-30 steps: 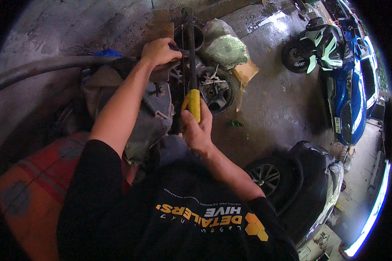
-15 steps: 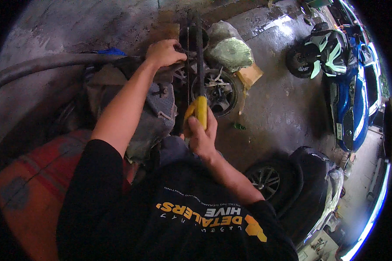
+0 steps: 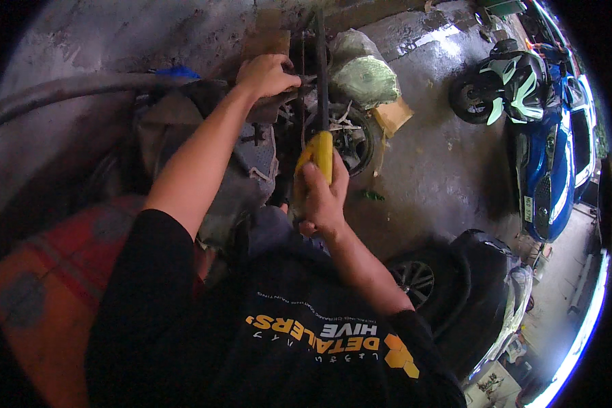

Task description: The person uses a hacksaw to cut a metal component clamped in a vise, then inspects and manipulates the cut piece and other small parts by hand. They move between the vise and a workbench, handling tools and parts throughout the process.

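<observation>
My right hand (image 3: 325,197) is closed around the yellow handle of a hacksaw (image 3: 324,155). Its dark frame points away from me, and the thin blade runs along its left side. Ahead and to the left, my left hand (image 3: 268,76) is curled, its fingertips close to the blade. It presses or grips a dark, worn-looking piece (image 3: 276,109), whose kind I cannot make out. Where the blade meets that piece is hidden in shadow. Below my left forearm lies a grey, torn-edged cover or mat (image 3: 251,170).
Beyond the saw sit a bundle in clear plastic (image 3: 366,81), a cardboard piece (image 3: 392,117) and a spoked wheel (image 3: 355,139). A dark hose (image 3: 61,95) runs along the left. On the right stand a motorbike (image 3: 510,85), a blue car (image 3: 551,170) and a dark car bumper (image 3: 486,292).
My right hand and the hacksaw have moved slightly forward and to the right. The left hand has shifted a little to the right, still curled over the dark piece.
</observation>
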`<action>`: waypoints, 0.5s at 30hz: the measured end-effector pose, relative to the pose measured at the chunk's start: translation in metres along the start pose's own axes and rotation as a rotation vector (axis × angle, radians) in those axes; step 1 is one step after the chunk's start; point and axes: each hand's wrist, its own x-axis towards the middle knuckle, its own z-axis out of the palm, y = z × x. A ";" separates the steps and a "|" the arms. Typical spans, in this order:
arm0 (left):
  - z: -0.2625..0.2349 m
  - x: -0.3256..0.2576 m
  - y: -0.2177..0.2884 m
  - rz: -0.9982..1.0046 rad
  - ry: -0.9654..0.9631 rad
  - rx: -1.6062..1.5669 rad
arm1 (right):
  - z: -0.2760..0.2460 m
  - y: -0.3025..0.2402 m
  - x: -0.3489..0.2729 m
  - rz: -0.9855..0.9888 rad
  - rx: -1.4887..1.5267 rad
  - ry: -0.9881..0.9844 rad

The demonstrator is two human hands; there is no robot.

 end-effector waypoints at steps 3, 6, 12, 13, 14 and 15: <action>-0.002 -0.003 0.002 0.006 0.015 0.032 | 0.009 0.000 0.014 0.040 -0.003 0.000; -0.001 -0.004 0.000 -0.008 0.031 0.051 | -0.002 -0.008 -0.014 0.044 0.060 0.012; -0.001 -0.005 0.007 -0.008 -0.004 0.025 | 0.003 -0.006 0.017 0.012 -0.105 0.002; -0.005 -0.005 0.007 -0.020 -0.008 0.019 | 0.006 -0.008 0.018 0.018 -0.090 -0.013; -0.005 -0.006 0.004 -0.013 0.003 0.028 | 0.003 -0.010 0.011 0.054 -0.058 -0.009; -0.004 -0.008 0.002 -0.005 0.014 0.036 | -0.003 -0.013 -0.004 0.089 -0.027 -0.006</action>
